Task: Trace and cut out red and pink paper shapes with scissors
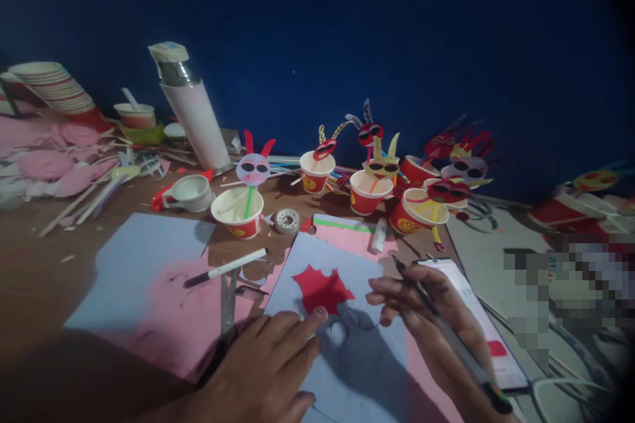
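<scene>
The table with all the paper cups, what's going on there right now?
A person's left hand lies over a pale sheet, a fingertip at the lower edge of a spiky red cutout. The right hand holds a dark pen, its tip clear of the cutout. Scissors and a white marker lie near the left hand. Behind stand red cups, several bearing decorated faces.

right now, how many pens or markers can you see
2: a white marker with a black end, lying left of the jagged red paper, and a grey-black pen in the right hand. Others may be hidden.
</scene>
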Tool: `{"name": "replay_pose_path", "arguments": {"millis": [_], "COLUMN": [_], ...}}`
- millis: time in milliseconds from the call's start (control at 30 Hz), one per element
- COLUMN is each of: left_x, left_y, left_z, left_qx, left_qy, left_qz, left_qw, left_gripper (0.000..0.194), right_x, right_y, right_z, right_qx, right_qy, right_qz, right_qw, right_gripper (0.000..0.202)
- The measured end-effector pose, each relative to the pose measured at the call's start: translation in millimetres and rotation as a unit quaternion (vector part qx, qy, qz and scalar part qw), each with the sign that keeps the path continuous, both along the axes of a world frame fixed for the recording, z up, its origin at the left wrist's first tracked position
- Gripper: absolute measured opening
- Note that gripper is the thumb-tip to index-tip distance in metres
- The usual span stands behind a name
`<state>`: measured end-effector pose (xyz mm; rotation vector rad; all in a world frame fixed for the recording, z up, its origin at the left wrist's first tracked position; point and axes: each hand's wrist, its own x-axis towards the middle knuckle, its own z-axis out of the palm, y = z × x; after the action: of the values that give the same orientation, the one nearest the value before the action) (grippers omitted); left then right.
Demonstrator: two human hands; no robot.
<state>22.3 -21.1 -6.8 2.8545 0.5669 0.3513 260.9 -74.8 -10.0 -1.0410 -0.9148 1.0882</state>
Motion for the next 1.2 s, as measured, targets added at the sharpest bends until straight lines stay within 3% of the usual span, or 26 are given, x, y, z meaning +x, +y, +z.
{"name": "replay_pose_path", "arguments": {"millis": [200, 467, 633, 733, 833, 900, 1067, 1200], "left_x": [6, 8, 9, 11, 14, 14, 12, 10], "left_y": [-1, -5, -2, -4, -8, -11, -15, -17], "left_z": [-14.4, -10.7, -34.6, -44.7, -42.4, -38.4, -37.1, -38.1], "left_qx": [0.040, 0.044, 0.120, 0.154, 0.161, 0.144, 0.108, 0.108], "left_qy": [0.043, 0.066, 0.012, 0.005, -0.007, 0.001, 0.025, 0.047], "left_qz": [-0.011, -0.001, -0.033, -0.031, 0.000, 0.021, 0.031, 0.011], "left_qw": [0.998, 0.997, 0.992, 0.988, 0.987, 0.989, 0.993, 0.993], "left_gripper": [0.037, 0.036, 0.045, 0.040, 0.024, 0.024, 0.028, 0.031], "right_x": [-6, -12, -9, -9, -13, -17, -28, -36], "right_y": [3, 2, 5, 10, 18, 26, 59, 83], "right_z": [-10.0, -15.5, -17.6, -12.9, -6.2, -1.7, 10.9, 16.5], "right_qx": [-0.065, -0.074, -0.084, -0.133, -0.181, -0.204, -0.146, -0.098], "right_qy": [-0.044, 0.029, -0.104, -0.170, -0.208, -0.258, -0.389, -0.466], "right_qz": [0.000, 0.018, -0.008, 0.004, 0.039, 0.067, 0.152, 0.253], "right_qw": [0.997, 0.997, 0.991, 0.976, 0.960, 0.942, 0.897, 0.842], "right_gripper": [0.018, 0.022, 0.034, 0.028, 0.023, 0.023, 0.024, 0.024]}}
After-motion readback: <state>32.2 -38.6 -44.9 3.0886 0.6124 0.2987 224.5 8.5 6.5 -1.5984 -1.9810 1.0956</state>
